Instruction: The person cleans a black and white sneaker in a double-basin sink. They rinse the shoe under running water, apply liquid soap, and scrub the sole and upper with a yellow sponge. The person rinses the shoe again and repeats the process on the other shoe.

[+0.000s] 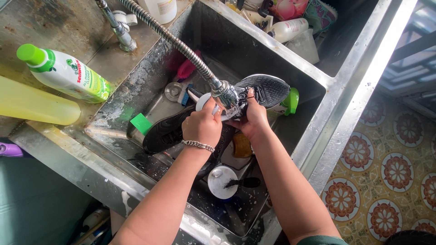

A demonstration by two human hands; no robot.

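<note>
Over a steel sink, my left hand, with a chain bracelet on the wrist, grips the white head of a flexible metal spray hose. Water runs from the chrome nozzle onto a black shoe that my right hand holds sole-up by its middle. A second black shoe lies in the basin below my left hand.
A green sponge, a brush and a white cup sit in the sink. A white bottle with a green cap and a yellow bottle lie on the left counter. Containers crowd the far rim. Patterned floor tiles show at right.
</note>
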